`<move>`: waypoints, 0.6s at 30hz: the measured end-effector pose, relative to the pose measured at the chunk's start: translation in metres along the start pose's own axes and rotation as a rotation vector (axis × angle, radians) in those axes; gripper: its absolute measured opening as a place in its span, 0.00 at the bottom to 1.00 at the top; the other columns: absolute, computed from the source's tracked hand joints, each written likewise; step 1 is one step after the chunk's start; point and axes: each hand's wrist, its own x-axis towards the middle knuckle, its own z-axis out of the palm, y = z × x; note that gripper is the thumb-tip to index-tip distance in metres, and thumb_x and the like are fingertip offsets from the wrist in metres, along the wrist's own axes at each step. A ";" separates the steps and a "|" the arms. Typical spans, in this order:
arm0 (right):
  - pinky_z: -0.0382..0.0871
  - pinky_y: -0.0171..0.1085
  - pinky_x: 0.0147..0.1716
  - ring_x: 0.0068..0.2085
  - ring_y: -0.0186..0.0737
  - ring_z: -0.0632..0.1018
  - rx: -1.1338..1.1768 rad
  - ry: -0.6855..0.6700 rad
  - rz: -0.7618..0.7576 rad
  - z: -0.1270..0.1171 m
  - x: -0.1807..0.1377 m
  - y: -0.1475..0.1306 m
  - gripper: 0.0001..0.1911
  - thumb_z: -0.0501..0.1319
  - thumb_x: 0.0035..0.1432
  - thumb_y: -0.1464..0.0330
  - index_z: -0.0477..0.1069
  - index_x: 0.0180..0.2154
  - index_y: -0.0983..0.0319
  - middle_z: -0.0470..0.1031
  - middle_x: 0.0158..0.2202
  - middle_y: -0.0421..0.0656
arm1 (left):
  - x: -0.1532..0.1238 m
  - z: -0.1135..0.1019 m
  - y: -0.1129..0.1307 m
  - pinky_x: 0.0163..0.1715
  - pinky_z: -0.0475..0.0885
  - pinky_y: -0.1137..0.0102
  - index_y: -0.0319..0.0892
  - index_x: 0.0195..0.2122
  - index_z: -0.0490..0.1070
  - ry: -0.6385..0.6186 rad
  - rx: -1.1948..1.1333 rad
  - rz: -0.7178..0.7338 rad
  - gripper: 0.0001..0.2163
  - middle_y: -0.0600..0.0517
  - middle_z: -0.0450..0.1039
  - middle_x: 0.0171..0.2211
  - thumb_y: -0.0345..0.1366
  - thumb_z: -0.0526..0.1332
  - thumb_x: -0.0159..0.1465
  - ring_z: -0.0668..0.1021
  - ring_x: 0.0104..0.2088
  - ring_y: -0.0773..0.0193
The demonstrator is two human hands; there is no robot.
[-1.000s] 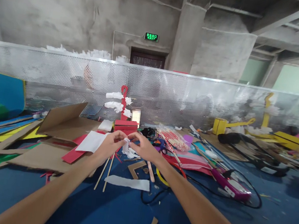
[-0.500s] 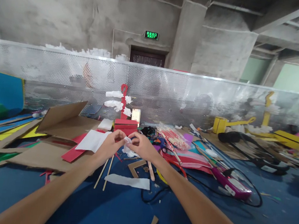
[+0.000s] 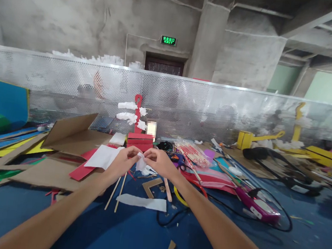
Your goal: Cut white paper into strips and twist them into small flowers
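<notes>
Blue tabletop [image 3: 105, 237] spreads beneath the work, with a perforated metal screen [image 3: 69, 79] along its far side and bare concrete wall [image 3: 76, 14] beyond, where a green exit sign [image 3: 168, 41] glows. At the middle of the scene, a small piece of white paper [image 3: 140, 162] is pinched between the fingertips of the left hand [image 3: 124, 161] and the right hand [image 3: 161, 166], both nearly closed on it and almost meeting. Crumpled white scraps [image 3: 149, 171] show just below; whether they join the held piece I cannot tell.

Just beyond the hands sits a red box [image 3: 140, 139], with a red hooked upright [image 3: 136, 123] rising at its far side, white paper tufts [image 3: 126, 117] to its left and right. On the near side lie a white strip [image 3: 143, 202] across two thin sticks [image 3: 112, 194], an angled cardboard piece [image 3: 148, 188] and a flat wooden stick [image 3: 167, 190]. To the left, a white sheet [image 3: 101, 157] overlaps red card [image 3: 80, 172] on brown cardboard [image 3: 49, 175]. To the right are a clear bag [image 3: 194, 153] and, farther right, a magenta device [image 3: 260, 208].
</notes>
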 end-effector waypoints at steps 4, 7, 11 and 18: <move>0.65 0.31 0.28 0.31 0.37 0.76 0.017 -0.037 0.029 0.000 -0.003 -0.006 0.09 0.59 0.56 0.64 0.70 0.37 0.63 0.77 0.30 0.43 | -0.002 0.001 0.004 0.32 0.67 0.72 0.39 0.33 0.69 0.019 0.017 0.001 0.08 0.52 0.72 0.28 0.38 0.58 0.57 0.74 0.30 0.64; 0.64 0.30 0.27 0.29 0.36 0.75 0.032 -0.075 0.033 0.000 -0.003 -0.007 0.12 0.60 0.55 0.61 0.69 0.37 0.63 0.77 0.29 0.43 | -0.002 0.001 0.007 0.31 0.67 0.72 0.39 0.31 0.69 0.040 0.032 0.003 0.07 0.52 0.71 0.27 0.37 0.59 0.56 0.73 0.29 0.64; 0.64 0.30 0.27 0.28 0.34 0.74 0.000 -0.050 0.021 0.001 -0.001 -0.003 0.10 0.61 0.54 0.64 0.69 0.36 0.63 0.76 0.28 0.42 | -0.003 0.002 0.009 0.30 0.66 0.72 0.39 0.32 0.68 0.031 0.048 0.007 0.07 0.52 0.71 0.27 0.37 0.58 0.57 0.73 0.29 0.65; 0.65 0.30 0.27 0.29 0.35 0.74 0.021 -0.043 0.046 0.001 0.001 0.003 0.09 0.61 0.53 0.66 0.71 0.35 0.65 0.75 0.28 0.43 | -0.002 0.001 0.004 0.32 0.67 0.72 0.38 0.37 0.69 0.019 0.021 0.015 0.08 0.51 0.73 0.30 0.37 0.58 0.58 0.74 0.31 0.64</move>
